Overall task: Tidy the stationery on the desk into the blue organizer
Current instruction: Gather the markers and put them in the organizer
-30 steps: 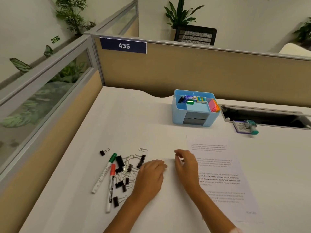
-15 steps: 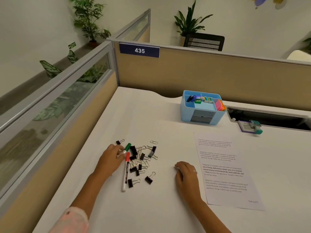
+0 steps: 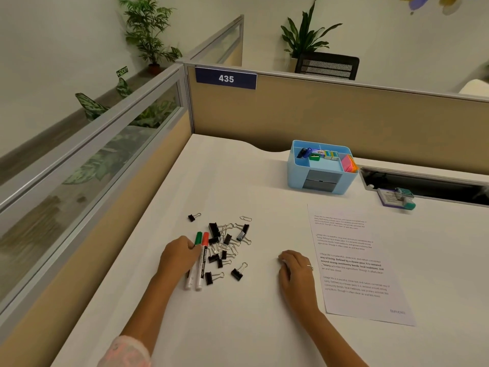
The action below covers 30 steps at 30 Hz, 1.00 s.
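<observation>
Fingers of the left hand curl onto two markers lying side by side, green cap and red cap at twelve o'clock; whether they fully grip them cannot be told. Binder clips lie scattered at the markers' three o'clock, some touching. To lift cleanly, the hand should pinch both barrels together and raise them clear of the clips. Further right, the right hand rests flat and relaxed on the tabletop, touching the paper. Well apart, at one o'clock, waits the organizer.
</observation>
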Available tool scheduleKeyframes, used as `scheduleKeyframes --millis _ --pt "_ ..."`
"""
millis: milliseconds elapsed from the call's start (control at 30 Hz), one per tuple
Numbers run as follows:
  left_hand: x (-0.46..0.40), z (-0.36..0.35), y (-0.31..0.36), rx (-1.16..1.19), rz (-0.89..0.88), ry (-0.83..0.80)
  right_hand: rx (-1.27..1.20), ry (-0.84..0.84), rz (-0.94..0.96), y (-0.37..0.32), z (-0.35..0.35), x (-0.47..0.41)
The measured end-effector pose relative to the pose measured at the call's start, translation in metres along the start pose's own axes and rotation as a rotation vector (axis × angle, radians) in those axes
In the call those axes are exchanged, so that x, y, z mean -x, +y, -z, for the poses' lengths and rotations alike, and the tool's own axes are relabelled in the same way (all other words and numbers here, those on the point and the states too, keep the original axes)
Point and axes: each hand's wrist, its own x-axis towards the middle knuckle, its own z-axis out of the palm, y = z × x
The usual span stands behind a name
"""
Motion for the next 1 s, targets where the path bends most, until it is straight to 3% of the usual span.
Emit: scheduleKeyframes --millis 567,633,700,833,900,1000 --pt "0.001 -0.002 0.010 -0.247 0.056 0.066 -0.029 0.007 0.020 0.005 -0.002 -0.001" --pt "0.002 -0.003 0.010 -0.101 0.041 0.036 -0.030 0.010 0.025 0.006 -0.002 -0.001" --pt "0.006 -0.003 0.015 0.238 0.048 -0.038 -0.042 0.011 0.016 0.006 -0.002 -0.002" --pt "0.025 0.000 0.037 0.869 0.134 -0.407 -0.152 -0.066 -0.101 0.001 0.005 -0.012" --pt "0.033 -0.003 0.048 1.046 0.178 -0.597 -0.334 -0.165 -0.282 -0.007 0.015 -0.024" --pt "0.043 -0.016 0.064 1.095 0.149 -0.805 -0.771 -0.332 -0.477 -0.027 0.035 -0.046"
